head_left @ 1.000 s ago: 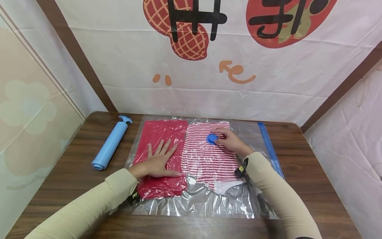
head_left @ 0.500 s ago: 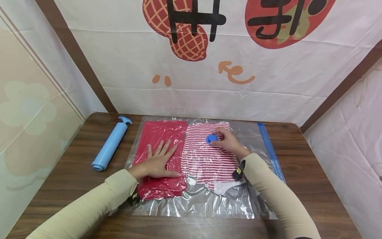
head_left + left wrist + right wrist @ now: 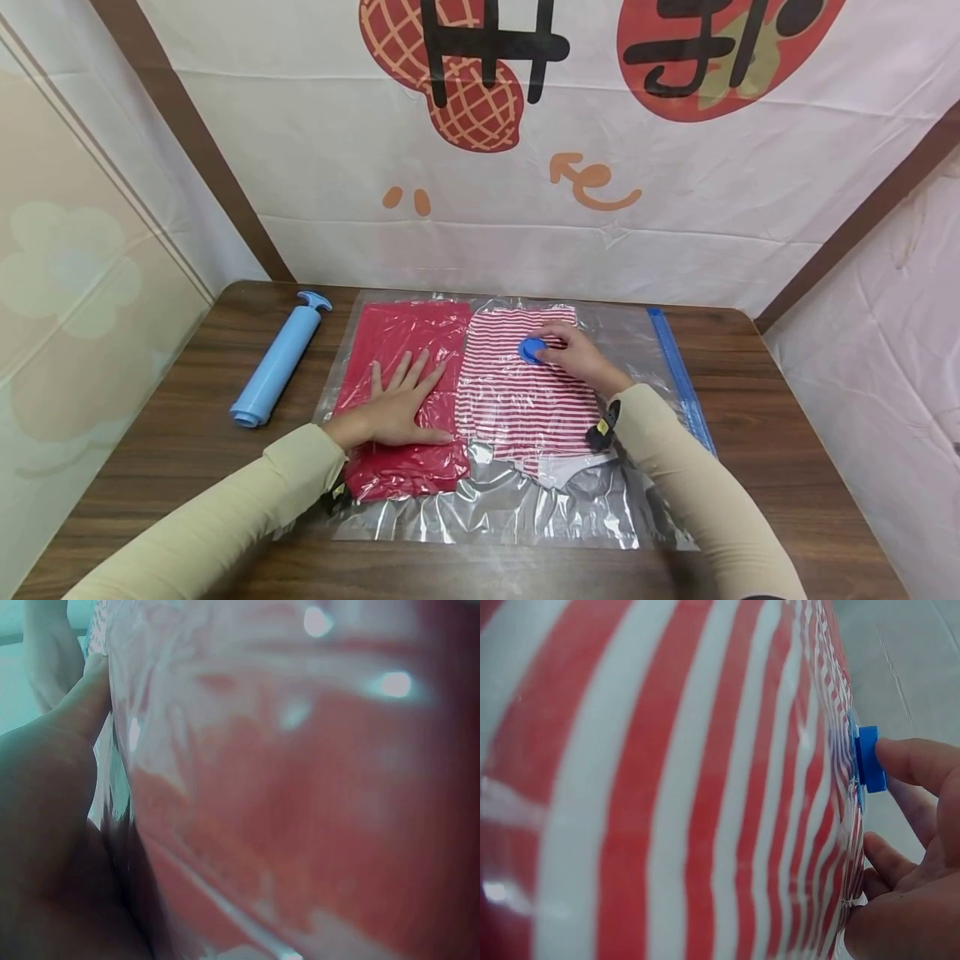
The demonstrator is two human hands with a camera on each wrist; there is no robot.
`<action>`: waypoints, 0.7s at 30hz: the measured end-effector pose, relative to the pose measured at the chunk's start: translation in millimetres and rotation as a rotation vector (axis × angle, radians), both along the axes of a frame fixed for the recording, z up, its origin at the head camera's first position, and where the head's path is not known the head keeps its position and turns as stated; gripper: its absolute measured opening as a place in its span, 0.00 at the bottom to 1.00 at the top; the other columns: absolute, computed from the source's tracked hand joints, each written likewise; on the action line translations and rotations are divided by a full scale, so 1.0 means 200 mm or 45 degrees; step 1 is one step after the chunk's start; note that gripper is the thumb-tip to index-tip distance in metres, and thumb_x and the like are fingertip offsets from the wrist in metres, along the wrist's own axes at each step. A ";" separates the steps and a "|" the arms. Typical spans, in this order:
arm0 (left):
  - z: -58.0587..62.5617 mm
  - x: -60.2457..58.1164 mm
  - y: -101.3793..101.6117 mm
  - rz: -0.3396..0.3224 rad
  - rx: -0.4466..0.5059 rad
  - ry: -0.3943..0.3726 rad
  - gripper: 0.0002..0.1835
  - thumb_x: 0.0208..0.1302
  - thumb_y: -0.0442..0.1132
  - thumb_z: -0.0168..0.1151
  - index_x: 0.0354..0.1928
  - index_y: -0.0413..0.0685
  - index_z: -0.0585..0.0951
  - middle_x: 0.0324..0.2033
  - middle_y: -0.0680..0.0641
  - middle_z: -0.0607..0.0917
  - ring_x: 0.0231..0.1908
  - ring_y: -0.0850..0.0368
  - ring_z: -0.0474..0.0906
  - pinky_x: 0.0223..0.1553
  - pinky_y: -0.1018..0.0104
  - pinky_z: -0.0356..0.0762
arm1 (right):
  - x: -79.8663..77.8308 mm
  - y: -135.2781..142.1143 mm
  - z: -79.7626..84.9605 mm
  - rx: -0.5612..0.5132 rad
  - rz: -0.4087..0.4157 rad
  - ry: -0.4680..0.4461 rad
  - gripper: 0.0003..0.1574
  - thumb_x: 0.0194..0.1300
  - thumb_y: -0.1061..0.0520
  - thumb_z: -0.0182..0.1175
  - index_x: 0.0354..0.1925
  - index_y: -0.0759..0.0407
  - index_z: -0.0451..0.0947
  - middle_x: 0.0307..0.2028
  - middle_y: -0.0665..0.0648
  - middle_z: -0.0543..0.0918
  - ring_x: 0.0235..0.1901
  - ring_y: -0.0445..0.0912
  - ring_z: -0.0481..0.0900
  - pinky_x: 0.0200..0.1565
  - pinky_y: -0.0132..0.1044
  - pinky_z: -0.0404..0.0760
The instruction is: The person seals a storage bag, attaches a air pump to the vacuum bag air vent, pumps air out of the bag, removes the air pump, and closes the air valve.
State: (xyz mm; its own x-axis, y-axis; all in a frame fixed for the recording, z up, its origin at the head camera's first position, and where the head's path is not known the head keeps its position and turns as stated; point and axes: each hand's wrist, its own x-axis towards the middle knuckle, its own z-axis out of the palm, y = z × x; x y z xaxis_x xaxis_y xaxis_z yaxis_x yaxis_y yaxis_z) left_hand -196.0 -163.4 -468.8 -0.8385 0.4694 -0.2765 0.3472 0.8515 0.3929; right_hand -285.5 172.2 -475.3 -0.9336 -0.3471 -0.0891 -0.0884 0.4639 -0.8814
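Note:
A clear vacuum storage bag [image 3: 487, 521] lies flat, with a folded red garment [image 3: 405, 325] and a red-and-white striped garment [image 3: 517, 400] side by side inside. My left hand [image 3: 401, 412] rests with spread fingers on the plastic over the red garment. Above the stripes sits the bag's round blue valve cap [image 3: 531, 350], and my right hand [image 3: 581, 358] holds it between thumb and fingers. In the right wrist view the blue cap [image 3: 871, 759] stands out from the bag, a fingertip against its side. The left wrist view shows the red garment [image 3: 285, 795] close under the plastic.
A light blue hand pump [image 3: 277, 362] lies on the wooden table [image 3: 187, 475] left of the bag. The bag's blue zip strip [image 3: 681, 379] runs along its right end. A printed cloth [image 3: 480, 242] hangs behind the table's far edge.
My right thumb and fingers have shifted round the blue valve cap, the thumb going left and then back right. My left hand stays in place on the bag.

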 end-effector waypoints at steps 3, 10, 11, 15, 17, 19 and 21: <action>0.00 0.00 0.00 0.000 0.013 0.005 0.65 0.54 0.75 0.65 0.82 0.50 0.45 0.80 0.34 0.37 0.77 0.30 0.26 0.65 0.24 0.15 | 0.00 -0.01 -0.01 0.006 -0.013 0.019 0.22 0.67 0.64 0.67 0.58 0.65 0.79 0.69 0.65 0.70 0.72 0.60 0.63 0.72 0.57 0.59; 0.01 0.00 0.00 0.000 0.024 -0.014 0.64 0.55 0.74 0.65 0.82 0.49 0.45 0.80 0.34 0.37 0.77 0.30 0.25 0.65 0.24 0.15 | 0.00 -0.01 -0.02 0.039 -0.020 -0.003 0.28 0.67 0.63 0.67 0.64 0.63 0.76 0.70 0.64 0.69 0.73 0.59 0.62 0.73 0.57 0.57; 0.01 0.01 0.00 -0.001 0.024 -0.017 0.64 0.55 0.73 0.65 0.82 0.49 0.45 0.80 0.34 0.37 0.77 0.30 0.25 0.65 0.24 0.15 | -0.01 -0.01 -0.02 0.035 -0.014 0.000 0.28 0.67 0.64 0.66 0.65 0.63 0.75 0.70 0.64 0.69 0.73 0.59 0.61 0.73 0.57 0.56; 0.01 0.01 0.00 0.004 0.028 -0.018 0.65 0.54 0.74 0.65 0.82 0.49 0.45 0.80 0.34 0.37 0.77 0.30 0.25 0.65 0.25 0.14 | -0.01 -0.01 -0.01 0.037 -0.001 0.010 0.27 0.69 0.65 0.62 0.65 0.62 0.77 0.72 0.65 0.66 0.75 0.60 0.57 0.74 0.59 0.53; 0.01 0.01 0.00 0.007 0.041 -0.013 0.65 0.54 0.75 0.64 0.82 0.50 0.45 0.80 0.34 0.38 0.77 0.30 0.25 0.65 0.25 0.14 | -0.01 -0.01 -0.01 0.053 -0.007 0.021 0.25 0.69 0.64 0.62 0.63 0.62 0.79 0.73 0.66 0.64 0.75 0.62 0.56 0.74 0.60 0.52; 0.00 0.00 0.00 0.007 0.053 -0.011 0.65 0.53 0.77 0.63 0.82 0.50 0.45 0.80 0.34 0.37 0.77 0.31 0.25 0.65 0.26 0.12 | 0.00 -0.01 -0.01 0.053 -0.015 0.026 0.23 0.69 0.64 0.63 0.61 0.62 0.80 0.73 0.66 0.64 0.75 0.62 0.55 0.74 0.60 0.53; -0.01 0.00 0.00 0.004 0.057 -0.009 0.66 0.53 0.78 0.62 0.82 0.50 0.45 0.80 0.34 0.37 0.77 0.31 0.24 0.64 0.26 0.11 | -0.01 -0.01 -0.02 0.039 -0.010 0.051 0.22 0.68 0.64 0.65 0.60 0.65 0.80 0.72 0.67 0.66 0.74 0.63 0.58 0.73 0.60 0.54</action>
